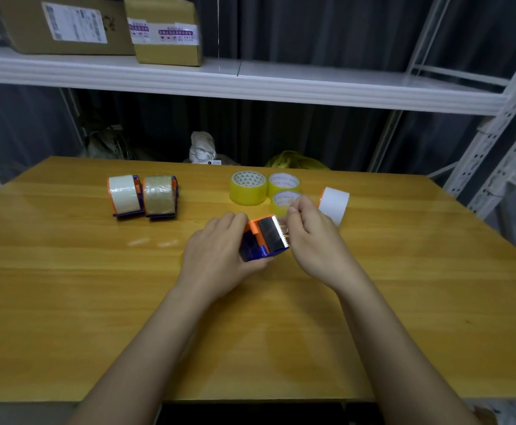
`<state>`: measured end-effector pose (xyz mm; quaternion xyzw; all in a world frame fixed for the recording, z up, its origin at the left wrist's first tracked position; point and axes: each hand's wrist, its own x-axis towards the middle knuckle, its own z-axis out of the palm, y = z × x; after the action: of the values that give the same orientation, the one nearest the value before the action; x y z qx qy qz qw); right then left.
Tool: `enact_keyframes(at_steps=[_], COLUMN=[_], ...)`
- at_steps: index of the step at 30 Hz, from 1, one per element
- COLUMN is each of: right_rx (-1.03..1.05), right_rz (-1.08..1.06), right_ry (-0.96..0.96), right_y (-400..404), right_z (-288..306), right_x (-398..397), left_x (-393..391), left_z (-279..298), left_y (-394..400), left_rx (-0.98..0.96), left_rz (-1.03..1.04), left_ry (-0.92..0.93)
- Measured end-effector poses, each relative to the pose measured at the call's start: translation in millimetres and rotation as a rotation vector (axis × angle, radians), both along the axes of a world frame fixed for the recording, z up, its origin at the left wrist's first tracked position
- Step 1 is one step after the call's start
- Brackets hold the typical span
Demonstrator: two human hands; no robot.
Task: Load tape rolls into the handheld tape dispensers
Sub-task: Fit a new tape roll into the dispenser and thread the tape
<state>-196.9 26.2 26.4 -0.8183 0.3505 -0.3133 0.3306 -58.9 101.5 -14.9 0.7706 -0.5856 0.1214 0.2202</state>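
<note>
The person holds one dispenser (263,237) just above the wooden table (66,302), close to the body, and everything else is best placed from it. The left hand (220,256) wraps its fingers round the dispenser's blue body from the left, seemingly to steady it with the serrated blade (281,233) turned to the right. The right hand (315,237) sits just right of the blade with fingers curled in a narrow pinch; it probably draws a tape end across the teeth, but no tape can be made out between the fingertips.

Just beyond the dispenser stand three yellow tape rolls (248,188) in a cluster, and to its far right a white roll (334,204) lies on its side, likely stock waiting to be loaded. Farther off to the dispenser's left, two loaded dispensers (142,195) stand side by side, set apart as finished work. Behind the table, a white shelf (281,87) carries cardboard boxes (97,24).
</note>
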Motion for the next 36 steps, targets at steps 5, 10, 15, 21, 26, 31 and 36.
enact_keyframes(at_steps=[5,10,15,21,26,31,36], right_rx=[-0.022,0.090,0.308,0.446,0.422,0.425,0.417], right_rz=[0.048,0.091,0.104,0.154,0.116,0.119,0.120], right_ry=[0.014,-0.001,-0.127,-0.124,-0.176,-0.236,-0.281], right_y=[3.8,-3.0,-8.4,-18.3,-23.1,-26.0,-25.7], right_z=[6.8,7.5,10.0,17.1,8.6,2.9,-1.3], right_x=[-0.6,-1.0,-3.9,-11.8,-14.8,-16.8,-18.4], left_x=[3.1,8.8,11.1,13.4,16.3,17.0,19.0], left_z=[1.1,2.7,2.0,2.1,1.3,-0.3,1.0], left_y=[2.3,3.3,3.7,7.6,9.9,12.2,12.8], left_rx=[-0.011,-0.016,-0.008,0.000,-0.008,-0.046,-0.041], left_rz=[-0.010,-0.038,-0.056,-0.057,-0.049,-0.065,-0.069], left_ry=[0.020,0.038,0.017,0.086,0.117,0.124,0.139])
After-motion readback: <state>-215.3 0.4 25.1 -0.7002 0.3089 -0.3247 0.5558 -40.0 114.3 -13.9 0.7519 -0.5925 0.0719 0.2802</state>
